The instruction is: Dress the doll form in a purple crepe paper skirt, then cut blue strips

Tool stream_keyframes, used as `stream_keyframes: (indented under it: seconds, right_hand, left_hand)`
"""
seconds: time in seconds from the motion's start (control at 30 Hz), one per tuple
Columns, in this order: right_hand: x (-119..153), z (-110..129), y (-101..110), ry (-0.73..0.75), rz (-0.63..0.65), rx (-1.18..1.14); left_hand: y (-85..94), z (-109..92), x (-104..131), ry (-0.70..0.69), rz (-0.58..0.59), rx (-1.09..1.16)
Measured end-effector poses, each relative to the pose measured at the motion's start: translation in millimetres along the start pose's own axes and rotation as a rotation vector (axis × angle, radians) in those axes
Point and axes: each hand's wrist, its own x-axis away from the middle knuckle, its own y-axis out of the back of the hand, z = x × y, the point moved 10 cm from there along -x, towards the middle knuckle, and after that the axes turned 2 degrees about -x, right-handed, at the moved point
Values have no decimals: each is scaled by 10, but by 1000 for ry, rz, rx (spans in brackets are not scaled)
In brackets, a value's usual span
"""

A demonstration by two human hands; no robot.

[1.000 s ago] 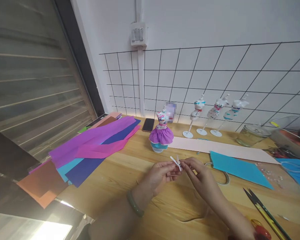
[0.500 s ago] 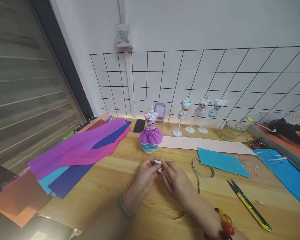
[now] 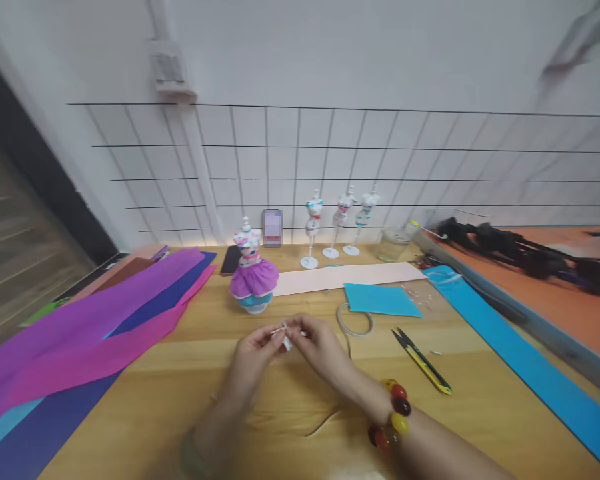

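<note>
Fingertips of the left hand (image 3: 257,348) and the right hand (image 3: 321,343) are pinched together on a small white strip (image 3: 286,335), held just above the table (image 3: 260,427) at the lower centre of the frame. Both sets of fingers are curled nearly closed around it. A beaded bracelet (image 3: 391,413) is worn on the right wrist. Behind the hands, a mannequin in a purple skirt (image 3: 253,277) is seen, with coloured paper sheets (image 3: 80,333) at the left. Snips (image 3: 422,361) lie to the right, near a teal sheet (image 3: 380,299) and a white cord loop (image 3: 353,320).
</note>
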Motion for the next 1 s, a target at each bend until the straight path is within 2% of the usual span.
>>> stream_keyframes:
  seconds: [0.07, 0.2, 0.27, 0.37, 0.47, 0.57, 0.7, 0.8, 0.93, 1.0]
  right_hand:
    - [-25, -141, 25, -98, -47, -181]
    - [-21, -156, -2, -150, -26, -293]
    - [12, -72, -35, -152, -3, -341]
    - [55, 55, -60, -140, -8, -390]
    - [56, 77, -34, -113, -65, -406]
    - [26, -49, 55, -125, -153, -382]
    - [-23, -191, 312, -142, -204, -313]
    - [27, -150, 803, -132, -268, -228]
    - [364, -17, 1727, -159, -318, -93]
    - [628, -41, 2121, -256, -232, 235]
  left_hand:
    - [22, -182, 10, -189, -26, -260]
    - [-148, -635, 294, -783, -84, -827]
    - [-266, -731, 478, -1023, -106, -1012]
    - [-406, -758, 633, -1223, -116, -1187]
    - [-529, -726, 683, -1308, -101, -1298]
    - [-667, -654, 715, -1368, -34, -1381]
    - [-752, -602, 722, -1354, 93, -1344]
    - [-693, -657, 685, -1278, 115, -1199]
    - [-603, -706, 626, -1200, 88, -1106]
    - [-589, -700, 606, -1176, 93, -1096]
